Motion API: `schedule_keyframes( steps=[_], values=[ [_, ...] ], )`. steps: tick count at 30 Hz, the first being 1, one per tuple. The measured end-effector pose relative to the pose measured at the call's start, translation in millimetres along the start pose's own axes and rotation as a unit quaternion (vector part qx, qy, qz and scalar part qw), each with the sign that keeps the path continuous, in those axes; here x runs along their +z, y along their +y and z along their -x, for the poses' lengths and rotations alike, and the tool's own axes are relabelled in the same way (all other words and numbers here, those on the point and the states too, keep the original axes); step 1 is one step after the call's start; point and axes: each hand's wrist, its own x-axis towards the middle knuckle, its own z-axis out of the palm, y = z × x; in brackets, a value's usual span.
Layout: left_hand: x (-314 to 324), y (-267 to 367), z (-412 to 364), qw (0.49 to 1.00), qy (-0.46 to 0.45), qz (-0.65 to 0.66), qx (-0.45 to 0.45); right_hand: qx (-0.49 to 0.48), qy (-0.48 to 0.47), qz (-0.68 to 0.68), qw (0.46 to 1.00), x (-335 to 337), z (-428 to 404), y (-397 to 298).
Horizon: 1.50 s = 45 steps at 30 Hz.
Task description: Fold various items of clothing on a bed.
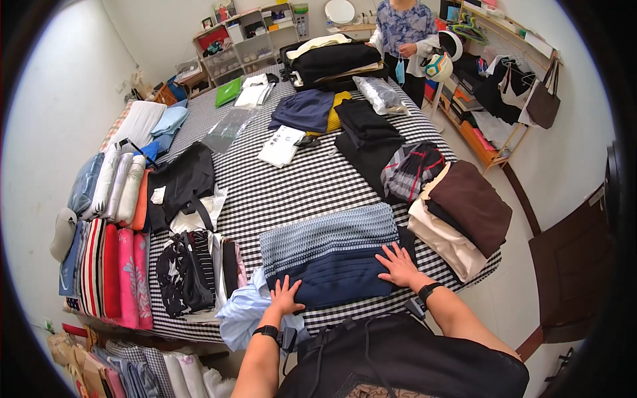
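A flat, folded garment (pixel 331 253), light blue patterned above and navy pleated below, lies on the checked bed cover at the near edge. My left hand (pixel 286 296) rests with spread fingers on its lower left corner, and my right hand (pixel 399 267) lies spread on its right side. Light blue striped fabric (pixel 244 316) is crumpled beside my left hand and hangs over the bed's edge. Black cloth (pixel 408 241) shows under the garment's right end. To the right sit folded cream fabric (pixel 443 239) and a brown one (pixel 473 204), near a plaid bundle (pixel 413 169).
Folded clothes (pixel 189 273) and rolled textiles (pixel 127 273) line the left side. An open, packed suitcase (pixel 333 64) lies at the far end, where another person (pixel 408 30) stands. A rack with bags (pixel 545 104) is at the right wall, above a brown door (pixel 567 263).
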Motion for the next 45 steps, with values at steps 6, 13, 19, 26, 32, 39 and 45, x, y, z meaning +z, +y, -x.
schedule_keyframes(
  steps=[6,13,19,26,32,39,45],
  values=[
    [-9.6,-6.4,-7.9,0.999,-0.043,0.021,0.003,0.003,-0.016,-0.025,1.0,-6.8,-2.7,-0.5],
    [-15.3,-5.9,-12.9,0.996,-0.082,0.026,-0.003,-0.001,-0.013,-0.021,1.0,-5.9,-1.9,-0.5],
    [-13.8,-8.3,-14.4,0.995,-0.092,0.031,0.002,-0.005,-0.017,-0.012,1.0,-3.4,-2.8,-0.8],
    [-13.6,-8.7,-16.8,0.995,-0.094,0.033,0.004,-0.004,-0.01,-0.018,1.0,1.3,-4.7,2.7],
    [-31.0,-24.3,-31.0,0.989,0.081,0.116,0.053,0.01,0.141,-0.118,0.983,-19.9,-18.8,-0.8],
    [-76.1,-30.7,-63.1,0.901,0.403,0.162,-0.011,0.139,0.313,-0.19,0.92,-29.7,-73.0,19.0],
    [-84.3,-45.3,-83.7,0.914,0.326,0.222,-0.097,0.273,0.198,-0.268,0.902,-31.6,-99.4,34.2]
  ],
)
